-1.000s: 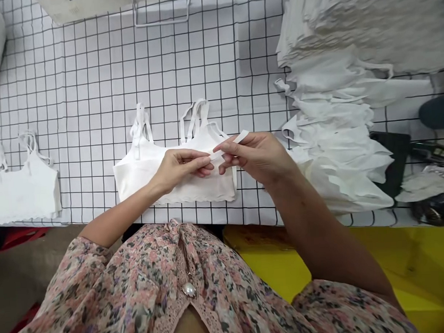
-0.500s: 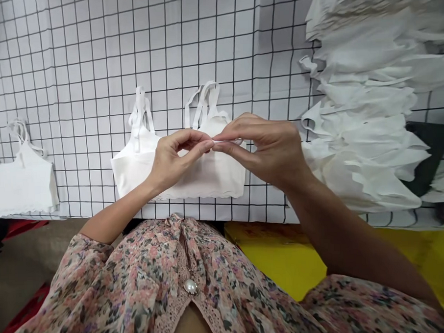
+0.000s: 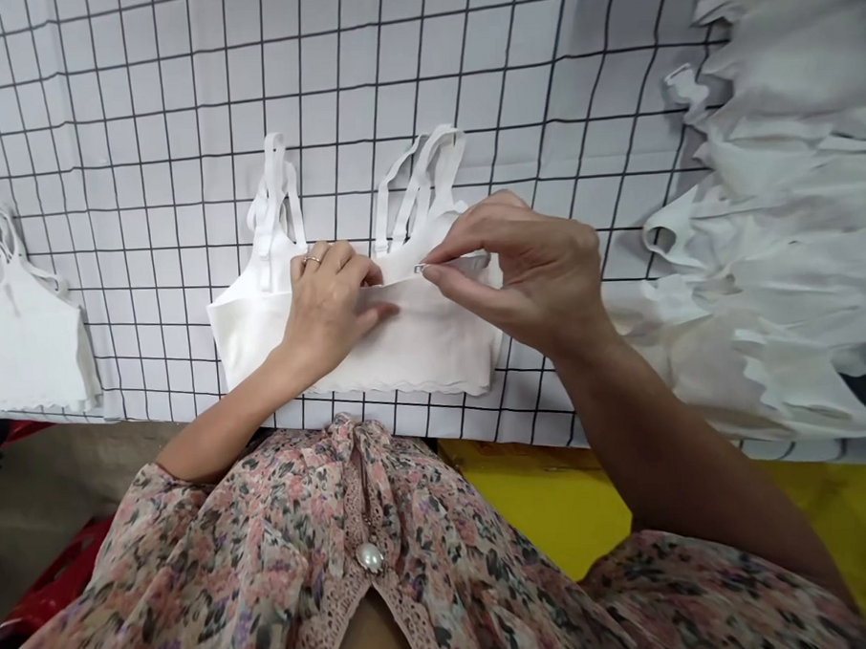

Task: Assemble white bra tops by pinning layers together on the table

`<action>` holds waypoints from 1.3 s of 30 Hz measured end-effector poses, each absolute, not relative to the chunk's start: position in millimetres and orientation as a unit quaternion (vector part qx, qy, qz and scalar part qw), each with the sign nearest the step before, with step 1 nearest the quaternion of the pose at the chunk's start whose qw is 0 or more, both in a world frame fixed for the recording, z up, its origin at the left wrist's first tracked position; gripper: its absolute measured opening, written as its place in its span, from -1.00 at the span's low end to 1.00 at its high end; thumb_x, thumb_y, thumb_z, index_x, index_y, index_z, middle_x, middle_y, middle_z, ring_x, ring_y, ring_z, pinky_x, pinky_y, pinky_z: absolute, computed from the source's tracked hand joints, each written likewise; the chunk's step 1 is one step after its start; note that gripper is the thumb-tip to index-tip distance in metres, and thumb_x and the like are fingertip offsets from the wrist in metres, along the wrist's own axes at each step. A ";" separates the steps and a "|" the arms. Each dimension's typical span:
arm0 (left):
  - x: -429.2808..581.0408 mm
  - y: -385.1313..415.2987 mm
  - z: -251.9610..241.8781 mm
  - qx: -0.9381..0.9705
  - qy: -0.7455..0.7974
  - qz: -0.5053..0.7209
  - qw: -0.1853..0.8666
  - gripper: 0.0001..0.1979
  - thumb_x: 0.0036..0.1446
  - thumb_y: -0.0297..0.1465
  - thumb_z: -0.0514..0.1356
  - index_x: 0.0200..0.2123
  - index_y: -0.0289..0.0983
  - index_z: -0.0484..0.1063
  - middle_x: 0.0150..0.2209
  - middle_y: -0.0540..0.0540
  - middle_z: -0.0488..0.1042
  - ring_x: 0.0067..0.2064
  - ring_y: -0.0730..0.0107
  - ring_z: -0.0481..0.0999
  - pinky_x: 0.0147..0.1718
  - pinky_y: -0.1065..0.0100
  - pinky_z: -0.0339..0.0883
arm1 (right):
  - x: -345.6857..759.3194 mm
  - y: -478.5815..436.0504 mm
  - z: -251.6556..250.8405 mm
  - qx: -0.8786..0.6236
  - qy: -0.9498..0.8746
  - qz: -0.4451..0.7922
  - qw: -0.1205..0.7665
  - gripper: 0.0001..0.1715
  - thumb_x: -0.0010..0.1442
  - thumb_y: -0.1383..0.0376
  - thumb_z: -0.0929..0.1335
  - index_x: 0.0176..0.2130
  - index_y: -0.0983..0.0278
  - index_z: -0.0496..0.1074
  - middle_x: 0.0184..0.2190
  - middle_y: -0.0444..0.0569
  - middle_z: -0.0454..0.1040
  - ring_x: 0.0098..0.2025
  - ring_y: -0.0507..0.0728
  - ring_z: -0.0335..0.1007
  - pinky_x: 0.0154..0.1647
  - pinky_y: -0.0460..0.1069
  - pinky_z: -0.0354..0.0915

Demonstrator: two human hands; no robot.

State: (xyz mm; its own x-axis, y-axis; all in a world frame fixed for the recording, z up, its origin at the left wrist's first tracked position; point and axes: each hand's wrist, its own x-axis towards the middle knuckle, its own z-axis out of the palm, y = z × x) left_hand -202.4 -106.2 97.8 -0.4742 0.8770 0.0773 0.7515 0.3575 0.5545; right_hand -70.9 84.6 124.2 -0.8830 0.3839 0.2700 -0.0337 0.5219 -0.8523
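A white bralette [image 3: 433, 334] lies flat on the table in front of me, its looped straps pointing away. My left hand [image 3: 331, 295] rests on its middle, fingers bent over the upper edge of the band and thumb on the near side. Above the right part of the band, my right hand [image 3: 523, 268] is closed in a pinch. Between its thumb and forefinger is a thin pale strip with a small shiny tip [image 3: 420, 268]; its exact kind is too small to make out.
Another white bralette [image 3: 32, 347] lies at the left. On the right is a heap of white garments [image 3: 776, 281]. A checked cloth [image 3: 156, 78] covers the table, and something yellow [image 3: 548, 511] stands below its front edge.
My left hand has let go of the strip's end and moved down to the bralette's band. The right hand keeps its pinch, while the view has shifted slightly to the left.
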 end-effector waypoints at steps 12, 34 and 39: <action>-187.3 -119.5 90.1 0.497 0.797 0.332 0.087 -0.92 0.44 -0.33 0.32 -0.18 -0.10 0.62 -0.33 0.03 0.52 -0.15 0.22 0.46 0.12 0.08 0.19 | -65.1 69.2 106.3 -0.037 -0.900 0.398 0.174 -0.90 0.39 0.21 0.48 -0.22 0.02 0.66 -0.33 -0.08 0.60 -0.05 0.27 0.57 0.18 0.32 0.40; -175.9 -116.9 82.2 0.547 0.764 0.336 0.069 -0.74 0.50 -0.47 0.11 -0.29 -0.14 0.48 -0.36 -0.05 0.48 -0.13 0.19 0.49 -0.05 0.08 0.36 | -28.0 45.1 90.9 -0.059 -0.927 0.279 0.242 -0.81 0.32 0.27 0.50 -0.18 -0.10 0.70 -0.41 -0.16 0.60 -0.12 0.24 0.54 0.50 0.55 0.16; -174.5 -116.9 82.8 0.547 0.759 0.349 0.056 -0.73 0.50 -0.49 0.12 -0.30 -0.15 0.46 -0.36 -0.05 0.47 -0.16 0.21 0.49 -0.07 0.09 0.37 | -26.2 43.4 88.1 -0.085 -0.935 0.292 0.182 -0.85 0.35 0.20 0.48 -0.22 -0.10 0.70 -0.44 -0.12 0.57 -0.12 0.26 0.53 0.50 0.58 0.13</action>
State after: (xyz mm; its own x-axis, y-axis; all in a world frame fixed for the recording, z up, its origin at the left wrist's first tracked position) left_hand -174.5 -116.9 82.8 -0.3959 0.8690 0.2968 0.7910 0.1586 0.5909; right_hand -26.2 43.4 88.1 -0.9194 0.2649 0.2907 0.0522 0.8148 -0.5774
